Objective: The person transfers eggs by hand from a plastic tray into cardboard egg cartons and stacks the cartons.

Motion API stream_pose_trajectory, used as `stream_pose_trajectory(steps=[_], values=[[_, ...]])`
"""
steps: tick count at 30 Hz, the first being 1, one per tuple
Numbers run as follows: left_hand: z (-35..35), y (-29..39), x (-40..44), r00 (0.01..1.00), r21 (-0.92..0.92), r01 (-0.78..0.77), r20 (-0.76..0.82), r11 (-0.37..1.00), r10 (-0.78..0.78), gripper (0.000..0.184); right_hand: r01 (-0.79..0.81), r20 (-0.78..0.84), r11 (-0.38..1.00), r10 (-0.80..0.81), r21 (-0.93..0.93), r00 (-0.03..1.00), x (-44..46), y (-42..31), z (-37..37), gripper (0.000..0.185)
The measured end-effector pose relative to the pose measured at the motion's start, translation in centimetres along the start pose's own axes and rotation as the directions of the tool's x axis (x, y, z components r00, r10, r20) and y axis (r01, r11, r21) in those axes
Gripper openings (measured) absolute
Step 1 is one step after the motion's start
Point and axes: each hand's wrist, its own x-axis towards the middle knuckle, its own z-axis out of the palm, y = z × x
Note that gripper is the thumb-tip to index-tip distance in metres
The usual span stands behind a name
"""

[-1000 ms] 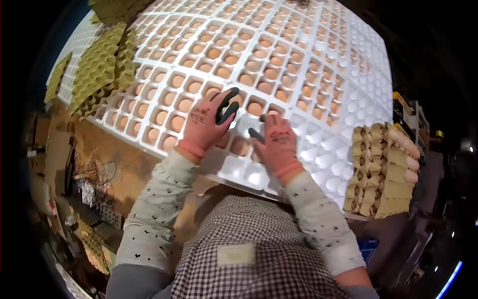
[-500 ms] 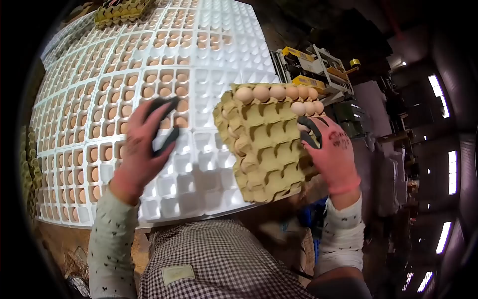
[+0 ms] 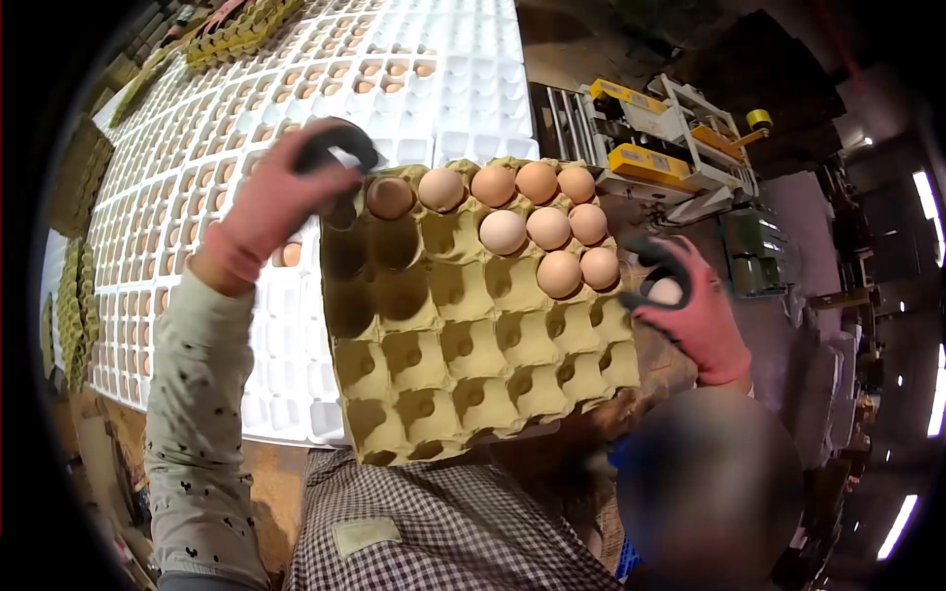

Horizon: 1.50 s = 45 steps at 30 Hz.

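Over the upper left corner of a pulp egg tray (image 3: 483, 345) is my left hand (image 3: 305, 182), in a pink glove with dark fingertips. Its fingers are curved and apart from the thumb, and I make out no egg between them. Several brown eggs (image 3: 537, 182) sit in the pulp tray's top rows; the lower cups are bare. Just beyond the tray's right edge, my right hand (image 3: 695, 310) has its fingers and thumb around an egg (image 3: 665, 292). White trays (image 3: 483, 94) lie beneath and behind, many of their cups holding eggs.
More pulp trays stand at the far left (image 3: 79, 177) and top left (image 3: 236, 34), the latter beside a pink-gloved hand (image 3: 225, 10). A yellow and grey machine with rollers (image 3: 650, 163) is at the upper right. A blurred round patch covers the lower right.
The view has swung right from the white trays to the pulp tray, which now appears nearer and further left. My right hand has come away from its eggs with one egg; my left hand has risen.
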Motion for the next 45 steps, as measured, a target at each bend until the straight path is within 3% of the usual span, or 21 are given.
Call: stream_pose_trajectory(steps=[1,2,4,8,10,12,15,18,19,20,22,25,30,31,32,34,35,38,40,42,45], values=[[1.3,-0.3,1.0,0.921,0.453,-0.385,0.236,0.804,0.309,0.047,0.018,0.083,0.985,-0.004,-0.171,0.997,0.4,-0.4,0.2,0.063],[3.0,-0.1,0.5,0.909,0.809,-0.383,0.242,0.447,0.34,0.058,0.052,0.165,0.942,0.004,-0.332,0.986,1.2,-2.3,0.4,0.064],[3.4,0.4,0.3,0.88,0.811,-0.427,0.271,0.4,0.391,0.066,0.148,0.09,0.935,-0.125,-0.322,0.988,1.6,-0.8,1.3,0.062],[3.3,2.1,1.0,0.905,0.637,-0.405,0.176,0.656,0.388,0.044,0.118,0.035,0.993,-0.119,0.02,0.992,1.3,-2.8,0.9,0.057],[4.0,1.4,1.8,0.815,0.771,-0.509,0.289,0.382,0.502,0.038,0.116,0.064,0.991,-0.111,-0.071,0.992,1.4,-4.0,1.9,0.062],[5.6,2.4,1.7,0.843,0.854,-0.467,0.352,0.23,0.406,0.05,0.076,0.184,0.949,-0.02,-0.306,0.983,1.5,-6.8,1.8,0.072],[6.6,2.2,1.4,0.873,0.883,-0.401,0.286,0.245,0.395,0.053,0.084,0.126,0.872,-0.025,-0.483,0.992,0.9,-7.3,4.0,0.071],[4.0,-0.7,1.7,0.892,0.5,-0.418,0.069,0.758,0.447,0.048,0.068,-0.016,0.921,-0.081,-0.383,0.997,0.5,-5.5,4.9,0.069],[1.9,0.1,0.6,0.961,-0.059,-0.191,0.191,0.98,0.198,0.043,0.061,-0.078,0.962,-0.085,-0.264,0.993,0.3,-4.2,5.1,0.07],[0.0,-2.3,-0.3,0.913,-0.466,-0.172,0.254,0.868,0.318,0.046,0.065,-0.137,0.989,-0.083,-0.133,0.987,0.0,-3.6,4.9,0.07],[-2.4,-4.8,-5.0,0.986,-0.524,-0.004,0.142,0.852,0.092,0.051,-0.059,-0.294,0.997,0.044,-0.042,0.955,-1.5,-4.1,4.6,0.07],[-6.8,-10.5,-12.3,0.95,-0.696,0.119,0.286,0.708,0.122,0.052,-0.027,-0.431,0.91,0.221,0.413,0.875,-4.4,-7.9,6.2,0.079],[-12.2,-15.8,-27.7,0.936,-0.358,0.282,0.306,0.89,-0.174,0.053,0.049,0.059,0.859,-0.092,0.51,0.994,-8.4,-22.8,13.7,0.079],[-14.2,-19.0,-31.1,0.95,-0.469,0.305,0.21,0.829,-0.231,0.075,0.058,0.168,0.851,-0.169,0.522,0.971,-8.6,-25.1,16.4,0.081],[-16.4,-20.9,-33.4,0.974,-0.494,0.22,0.068,0.841,-0.215,0.063,0.086,0.26,0.866,-0.241,0.493,0.935,-7.7,-28.0,19.0,0.075],[-20.4,-22.1,-34.6,0.953,0.094,0.171,-0.267,0.981,-0.141,0.056,0.162,0.385,0.88,-0.352,0.446,0.853,-5.8,-33.7,24.5,0.063],[-22.4,-22.2,-34.5,0.93,0.445,0.183,-0.367,0.876,-0.007,0.06,0.186,0.376,0.894,-0.349,0.407,0.858,-5.3,-35.6,27.6,0.061],[-24.4,-22.5,-32.7,0.98,0.867,0.152,-0.194,0.474,0.039,0.053,0.394,0.249,0.906,-0.422,0.156,0.872,-3.4,-40.0,35.9,0.062],[-24.2,-22.4,-31.9,0.969,0.914,0.205,-0.138,0.351,-0.206,0.055,0.423,0.492,0.892,-0.3,-0.159,0.817,-1.8,-43.0,37.8,0.065],[-25.8,-21.1,-31.2,0.918,0.874,0.319,-0.188,0.366,-0.35,0.052,0.468,0.37,0.874,-0.395,-0.132,0.841,0.2,-43.4,39.5,0.059],[-29.6,-23.7,-31.9,0.938,0.671,0.254,-0.347,0.697,-0.008,0.05,0.522,0.234,0.846,-0.489,-0.106,0.84,4.7,-44.3,42.6,0.052]])
